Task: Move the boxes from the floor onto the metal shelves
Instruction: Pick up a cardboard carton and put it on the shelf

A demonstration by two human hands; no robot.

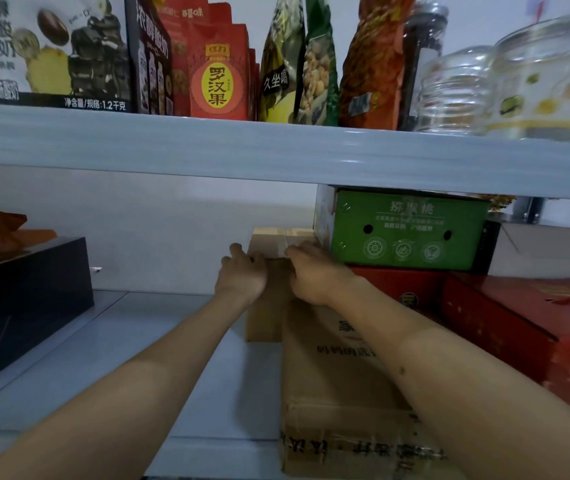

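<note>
Pale grey metal shelf (186, 358) under both arms. Long brown cardboard box (339, 386) lies beneath the right forearm. Small tan taped cardboard box (269, 306) stands at shelf's back, ahead of it. Left hand (242, 275) and right hand (314, 271) grip its top edge, fingers curled over. Green printed carton (408, 230) just right of right hand.

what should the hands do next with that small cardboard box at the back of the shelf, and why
Probably let go and draw both hands back. The small cardboard box already stands on the metal shelf, near the back wall beside the green box. The left hand and right hand both have fingers over its top front edge, so it looks placed, though a last nudge backward might come first.
</note>
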